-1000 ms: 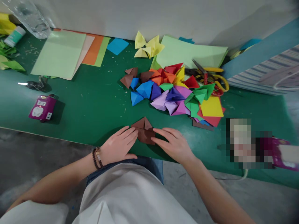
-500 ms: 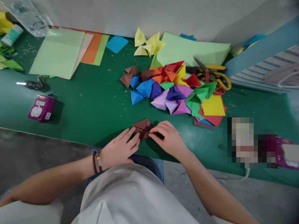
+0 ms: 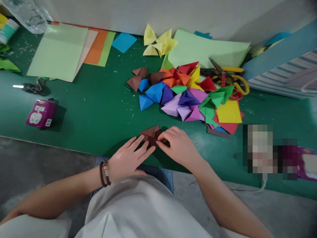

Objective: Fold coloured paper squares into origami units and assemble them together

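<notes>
A folded brown paper (image 3: pixel 151 133) lies on the green table near its front edge. My left hand (image 3: pixel 128 158) is spread out, its fingertips resting on the paper's left and lower side. At the right side, my right hand (image 3: pixel 177 145) pinches a corner of the brown paper between thumb and forefinger. The pinched corner is partly hidden by my fingers. Beyond my hands lies a pile of folded paper pieces (image 3: pixel 155 93) in brown, blue, purple, orange, green and other colours.
Pale green sheets (image 3: pixel 58 49) lie at the back left beside a clear bottle (image 3: pixel 31 16). Scissors (image 3: pixel 239 82) with yellow handles lie behind the pile. A purple power adapter (image 3: pixel 41 114) and keys (image 3: pixel 31 87) are at left; a blue box (image 3: pixel 279 56) stands at right.
My left fingers have shifted slightly right along the lower side of the brown paper. My right fingertips, still pinching, have moved a little inward over it. The camera view has shifted slightly.
</notes>
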Demonstrator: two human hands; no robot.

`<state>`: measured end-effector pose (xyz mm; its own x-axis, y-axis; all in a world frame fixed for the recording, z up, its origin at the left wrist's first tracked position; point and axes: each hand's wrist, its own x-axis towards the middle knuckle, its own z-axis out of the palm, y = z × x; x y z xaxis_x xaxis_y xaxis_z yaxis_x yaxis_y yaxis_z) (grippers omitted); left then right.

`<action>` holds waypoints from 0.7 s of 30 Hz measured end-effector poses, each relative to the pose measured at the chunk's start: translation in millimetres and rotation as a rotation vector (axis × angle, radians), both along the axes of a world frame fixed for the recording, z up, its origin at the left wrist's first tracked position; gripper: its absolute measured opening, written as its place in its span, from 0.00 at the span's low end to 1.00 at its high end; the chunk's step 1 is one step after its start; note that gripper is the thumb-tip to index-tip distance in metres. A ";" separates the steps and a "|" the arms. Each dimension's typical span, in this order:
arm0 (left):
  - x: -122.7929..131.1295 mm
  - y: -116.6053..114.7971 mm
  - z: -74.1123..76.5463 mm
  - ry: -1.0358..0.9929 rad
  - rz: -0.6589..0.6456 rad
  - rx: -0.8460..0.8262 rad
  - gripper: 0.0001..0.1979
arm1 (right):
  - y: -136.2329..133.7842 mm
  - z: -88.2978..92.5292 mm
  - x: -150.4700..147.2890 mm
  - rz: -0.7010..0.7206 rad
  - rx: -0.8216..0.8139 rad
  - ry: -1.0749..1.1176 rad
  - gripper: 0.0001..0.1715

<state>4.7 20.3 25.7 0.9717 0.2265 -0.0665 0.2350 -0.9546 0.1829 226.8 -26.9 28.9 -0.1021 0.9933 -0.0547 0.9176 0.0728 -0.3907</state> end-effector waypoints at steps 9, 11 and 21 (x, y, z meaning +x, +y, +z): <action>3.0 -3.7 1.6 0.040 0.018 0.029 0.43 | 1.2 2.4 -3.1 -0.023 -0.045 -0.049 0.07; 3.6 -4.1 3.2 0.048 0.020 0.037 0.42 | 1.1 2.2 -3.5 -0.027 -0.046 -0.052 0.07; 3.7 0.3 4.4 0.068 -0.018 0.049 0.43 | 0.4 0.6 -3.9 -0.043 -0.032 -0.044 0.07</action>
<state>8.4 20.6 30.1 0.9692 0.2141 -0.1218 0.2285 -0.9661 0.1201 222.9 -26.5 29.5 -0.0559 0.9944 -0.0899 0.9360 0.0209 -0.3515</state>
